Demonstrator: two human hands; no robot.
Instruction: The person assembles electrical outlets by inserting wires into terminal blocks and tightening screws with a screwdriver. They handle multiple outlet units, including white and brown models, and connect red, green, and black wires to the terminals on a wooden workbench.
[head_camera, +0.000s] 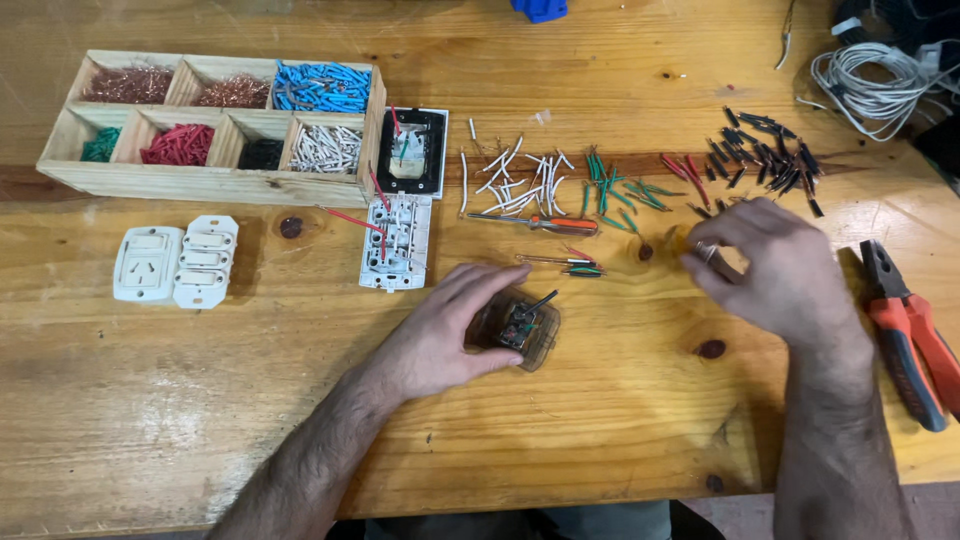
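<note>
Your left hand rests on a small smoky clear plastic module near the middle of the tabletop, its grip loosely curled around the near side, fingers partly spread. Your right hand hovers to the right, fingertips pinched together on a tiny pale piece too small to tell. Bare wood lies toward you. Beyond lie an orange-handled screwdriver and cut wire bits; red pliers sit near the right edge.
</note>
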